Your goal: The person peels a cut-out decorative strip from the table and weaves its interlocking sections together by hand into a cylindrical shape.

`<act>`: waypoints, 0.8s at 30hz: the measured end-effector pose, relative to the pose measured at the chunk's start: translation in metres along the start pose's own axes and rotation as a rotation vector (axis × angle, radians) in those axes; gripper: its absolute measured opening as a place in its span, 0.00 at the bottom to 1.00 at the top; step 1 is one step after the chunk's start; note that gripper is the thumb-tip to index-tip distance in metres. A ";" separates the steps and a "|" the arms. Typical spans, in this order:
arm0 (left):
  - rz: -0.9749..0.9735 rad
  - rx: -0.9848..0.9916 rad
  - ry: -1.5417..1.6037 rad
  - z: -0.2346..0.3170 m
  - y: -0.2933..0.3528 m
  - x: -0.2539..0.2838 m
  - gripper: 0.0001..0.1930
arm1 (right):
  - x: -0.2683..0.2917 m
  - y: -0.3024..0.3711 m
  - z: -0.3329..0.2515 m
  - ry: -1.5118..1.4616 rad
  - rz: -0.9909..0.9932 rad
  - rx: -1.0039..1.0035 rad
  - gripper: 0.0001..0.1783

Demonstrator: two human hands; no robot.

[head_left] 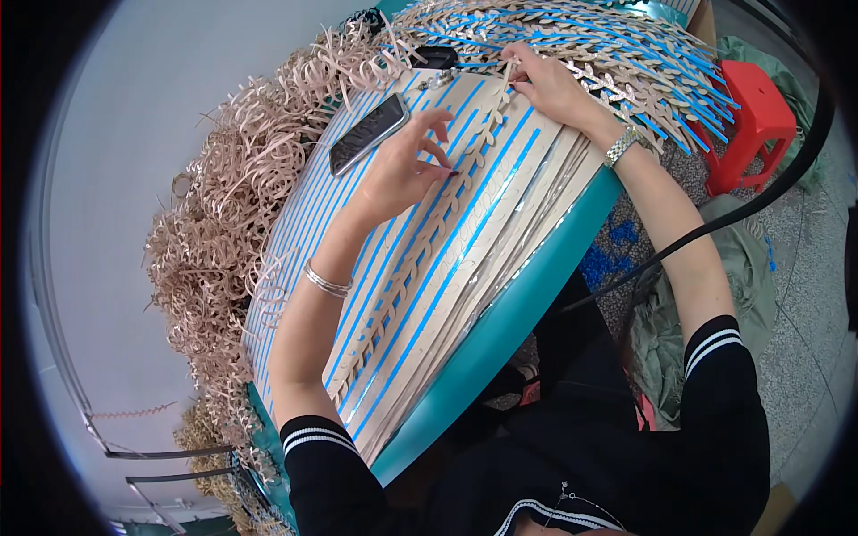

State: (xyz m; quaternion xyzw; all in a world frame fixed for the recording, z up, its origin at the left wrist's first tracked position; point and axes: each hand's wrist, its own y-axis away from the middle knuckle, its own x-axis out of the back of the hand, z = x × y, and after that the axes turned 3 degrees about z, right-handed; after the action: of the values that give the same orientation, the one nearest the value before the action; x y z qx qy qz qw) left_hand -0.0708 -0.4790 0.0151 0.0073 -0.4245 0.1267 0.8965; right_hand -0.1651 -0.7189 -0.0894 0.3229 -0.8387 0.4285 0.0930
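A long cut-out leaf strip [479,164] in beige lies lengthwise along a layered sheet of beige and bright-blue stripes [514,170]. Its far end is pinched between the thumb and finger of my right hand [547,87], lifted slightly from the sheet. My left hand [404,170] is closer to me, with thumb and a fingertip together at the strip's edge and the other fingers curled loosely above. Toward me the strip's leaf shapes continue flat over the stripes. A phone [368,134] with a dark screen rests beside my left hand.
Curly beige offcuts [223,196] are heaped along the left side of the teal table [500,357]. Finished-looking leaf strips with blue bands [572,45] pile at the far end. A red stool [755,116] stands right. A black cable [760,201] crosses near my right arm.
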 end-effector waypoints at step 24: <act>0.344 0.476 -0.195 -0.051 -0.100 -0.056 0.20 | 0.016 -0.003 0.016 -0.726 0.107 -0.348 0.26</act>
State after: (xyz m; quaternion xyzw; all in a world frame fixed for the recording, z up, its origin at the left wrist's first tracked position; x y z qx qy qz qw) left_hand -0.0432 -0.5820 -0.0508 0.1571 -0.4618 0.3712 0.7901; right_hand -0.1732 -0.7396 -0.0900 0.3887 -0.8927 0.1422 -0.1783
